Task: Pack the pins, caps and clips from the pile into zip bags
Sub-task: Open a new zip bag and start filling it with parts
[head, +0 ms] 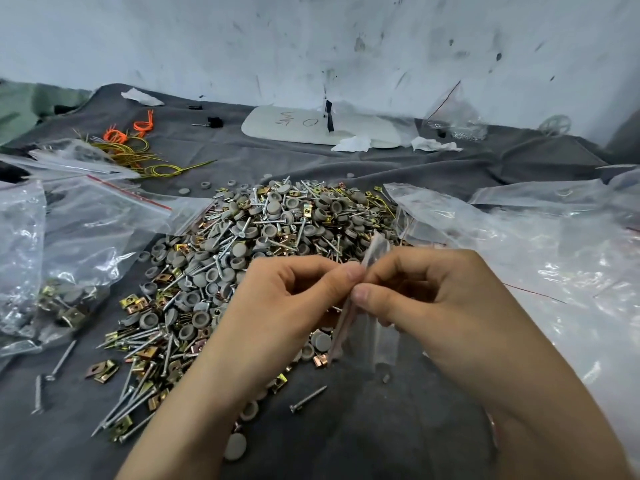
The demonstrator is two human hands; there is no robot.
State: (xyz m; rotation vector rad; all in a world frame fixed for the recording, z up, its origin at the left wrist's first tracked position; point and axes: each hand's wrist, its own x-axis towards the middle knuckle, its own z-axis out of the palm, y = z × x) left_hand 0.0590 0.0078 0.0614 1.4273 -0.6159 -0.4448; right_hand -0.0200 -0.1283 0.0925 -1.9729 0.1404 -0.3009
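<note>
A big pile (pixel 256 258) of silver pins, grey round caps and gold clips lies on the dark grey cloth in front of me. Above its near right side I hold a small clear zip bag (pixel 372 327) upright, seen edge-on. My left hand (pixel 287 299) pinches the bag's top edge between thumb and forefinger. My right hand (pixel 440 299) pinches the same edge from the other side, fingertips nearly touching the left ones. I cannot tell whether the bag holds anything.
A filled zip bag (pixel 59 299) with caps and clips lies at the left, under more clear bags (pixel 104 209). A heap of clear bags (pixel 536 244) covers the right. Loose pins (pixel 308 398) lie near me. Orange and yellow ties (pixel 128 140), a white board (pixel 311 128) and the wall stand behind.
</note>
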